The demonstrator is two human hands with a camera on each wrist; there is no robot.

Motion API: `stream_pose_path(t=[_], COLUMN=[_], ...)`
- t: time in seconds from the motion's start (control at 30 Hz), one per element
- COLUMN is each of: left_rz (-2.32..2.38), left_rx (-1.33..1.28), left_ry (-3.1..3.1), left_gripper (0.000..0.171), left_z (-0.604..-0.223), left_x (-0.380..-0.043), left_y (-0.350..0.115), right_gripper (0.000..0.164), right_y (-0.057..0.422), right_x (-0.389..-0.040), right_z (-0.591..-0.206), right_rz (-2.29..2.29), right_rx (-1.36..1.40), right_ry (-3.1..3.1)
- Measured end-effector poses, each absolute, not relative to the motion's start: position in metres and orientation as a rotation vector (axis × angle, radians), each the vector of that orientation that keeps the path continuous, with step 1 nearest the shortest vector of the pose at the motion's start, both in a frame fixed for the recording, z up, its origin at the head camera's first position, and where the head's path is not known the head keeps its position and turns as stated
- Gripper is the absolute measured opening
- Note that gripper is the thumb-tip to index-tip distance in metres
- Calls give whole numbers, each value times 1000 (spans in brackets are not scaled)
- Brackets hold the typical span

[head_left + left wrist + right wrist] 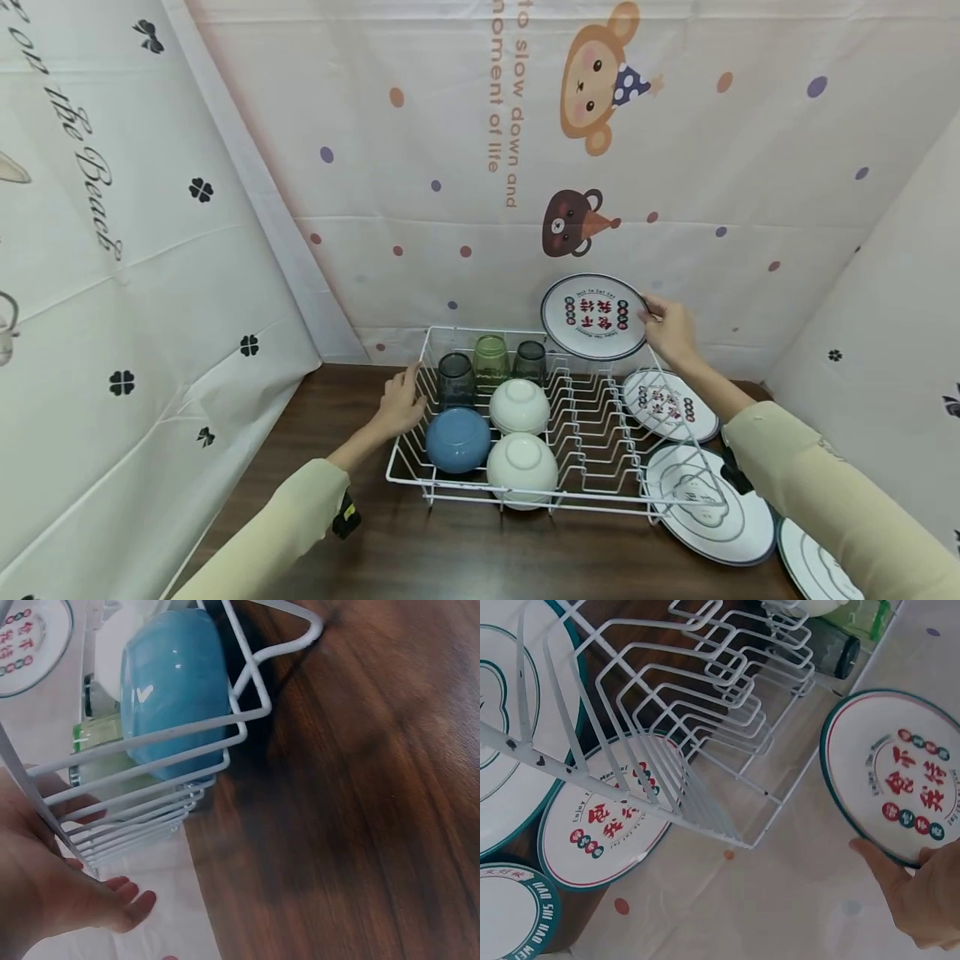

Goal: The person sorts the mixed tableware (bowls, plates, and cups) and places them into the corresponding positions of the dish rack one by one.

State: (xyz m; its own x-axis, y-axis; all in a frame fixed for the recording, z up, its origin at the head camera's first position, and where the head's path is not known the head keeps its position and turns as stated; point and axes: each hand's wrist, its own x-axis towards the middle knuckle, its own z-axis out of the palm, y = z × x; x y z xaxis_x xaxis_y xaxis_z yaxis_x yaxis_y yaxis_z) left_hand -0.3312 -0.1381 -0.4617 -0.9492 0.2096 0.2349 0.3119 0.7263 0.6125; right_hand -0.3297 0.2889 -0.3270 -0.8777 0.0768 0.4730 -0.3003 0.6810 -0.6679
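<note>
My right hand (671,333) pinches the right edge of a white plate (594,317) with a dark rim and red characters, held up above the back of a white wire dish rack (577,777). In the right wrist view the raised plate (900,780) is apart from the rack, my thumb (877,866) at its edge. My left hand (401,404) grips the rack's left side, the rim between thumb and fingers in the left wrist view. Near it inside the rack sit an upside-down blue bowl (457,440) and a dark glass (455,379).
Two white bowls (519,406) stand upside down in the rack, with a green glass (491,360) and another dark glass (530,361) behind. Right of the rack, a small plate (660,404) and larger plates (720,533) lie on the brown table (420,558). Printed cloth (450,108) hangs behind.
</note>
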Motion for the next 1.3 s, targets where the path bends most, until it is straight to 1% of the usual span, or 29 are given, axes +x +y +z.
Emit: stream_pose_path(t=[0.1, 0.17, 0.3, 0.47, 0.77, 1.0, 1.2, 1.3], left_rz=[-1008, -977, -865, -806, -767, -813, -820, -824], left_rx=[-420, -417, -403, -377, -331, -348, -353, -353], left_ry=[-2839, -2844, -2860, -2851, -2836, -2807, -2811, -2788], left_gripper=[69, 70, 68, 66, 68, 69, 70, 67], left_z=[-465, -465, -463, -460, -469, -469, -467, -467], left_x=[-336, -339, -343, -344, -340, -342, -343, -343], left_y=[-131, -127, -122, -121, -125, -127, -127, -126], right_gripper=[35, 35, 33, 37, 43, 40, 46, 43], right_y=[292, 294, 296, 296, 289, 291, 295, 294], right_x=[-331, -332, -337, -344, -357, -364, -370, -372], right_z=[-329, -330, -335, -343, -354, -355, -358, -359], right_rz=[885, 838, 765, 695, 631, 622, 622, 601], right_rx=[116, 115, 166, 243, 333, 332, 335, 345], right_ry=[-2382, -2367, -2363, -2376, -2456, -2538, -2643, -2672])
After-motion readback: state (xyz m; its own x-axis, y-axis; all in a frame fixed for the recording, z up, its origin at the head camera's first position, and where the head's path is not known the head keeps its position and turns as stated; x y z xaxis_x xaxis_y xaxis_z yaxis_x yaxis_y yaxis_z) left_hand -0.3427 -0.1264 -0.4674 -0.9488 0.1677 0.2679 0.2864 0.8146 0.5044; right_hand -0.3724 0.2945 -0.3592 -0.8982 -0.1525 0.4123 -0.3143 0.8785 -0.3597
